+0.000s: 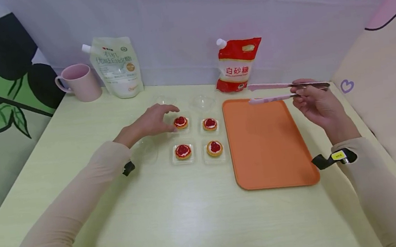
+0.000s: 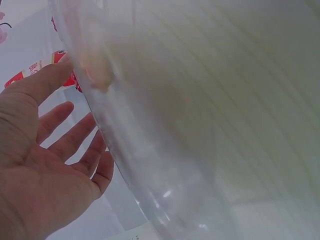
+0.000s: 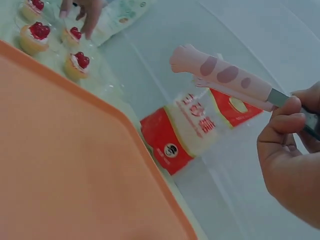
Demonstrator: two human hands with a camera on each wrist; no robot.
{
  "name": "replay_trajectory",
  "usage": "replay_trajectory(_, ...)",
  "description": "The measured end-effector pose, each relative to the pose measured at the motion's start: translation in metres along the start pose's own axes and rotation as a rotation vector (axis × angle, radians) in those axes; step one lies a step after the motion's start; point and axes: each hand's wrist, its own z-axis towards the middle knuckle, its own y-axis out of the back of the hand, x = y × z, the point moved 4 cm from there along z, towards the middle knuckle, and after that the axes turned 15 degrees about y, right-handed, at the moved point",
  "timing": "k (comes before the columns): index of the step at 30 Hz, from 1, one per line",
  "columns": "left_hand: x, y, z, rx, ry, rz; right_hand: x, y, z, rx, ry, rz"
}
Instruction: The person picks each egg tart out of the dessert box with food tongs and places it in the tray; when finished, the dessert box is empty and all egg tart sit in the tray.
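Looking out from the near edge of the table (image 1: 181, 228), we meet first an orange tray (image 1: 267, 148), lying toward the table's right edge. Beside the tray's left edge sit two front tarts (image 1: 183, 151), red-topped, each in a clear container (image 1: 210, 160). Behind them, the back right tart (image 1: 209, 124) sits near the tray's far left corner, and the back left tart (image 1: 181, 122) stands just beside our left hand (image 1: 151, 122). That hand's thumb and fingers are spread about this tart; we cannot tell whether they touch it or its container. Over the tray's far right part, our right hand (image 1: 320, 106) grasps pink-tipped tongs (image 1: 271, 86) by the metal end, their arms parted. Beyond lie clear lids (image 1: 202, 101); along the table's far edge stand a red bag (image 1: 238, 67), a pale green pouch (image 1: 117, 69) and, at the far left corner, a pink mug (image 1: 83, 86).
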Motion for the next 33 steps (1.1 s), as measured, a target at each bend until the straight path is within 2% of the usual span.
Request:
replay_trajectory(7,-0.001,0.000,-0.001,0.000,0.003,-0.011,-0.043,-0.036,0.023,0.045,-0.092,-0.305)
replay_trajectory(12,0.000,0.000,-0.001,-0.002,0.013,-0.013,-0.069,-0.055,0.035,0.052,-0.144,-0.420)
replay_trajectory(16,0.001,0.000,-0.001,-0.005,0.006,-0.017,-0.087,-0.069,0.044,0.048,-0.180,-0.474)
replay_trajectory(24,0.001,-0.001,0.000,-0.003,0.019,-0.027,-0.116,-0.094,0.055,0.107,-0.235,-0.471)
replay_trajectory(33,0.002,-0.002,0.002,-0.010,0.035,-0.041,-0.137,-0.110,0.065,0.160,-0.284,-0.539)
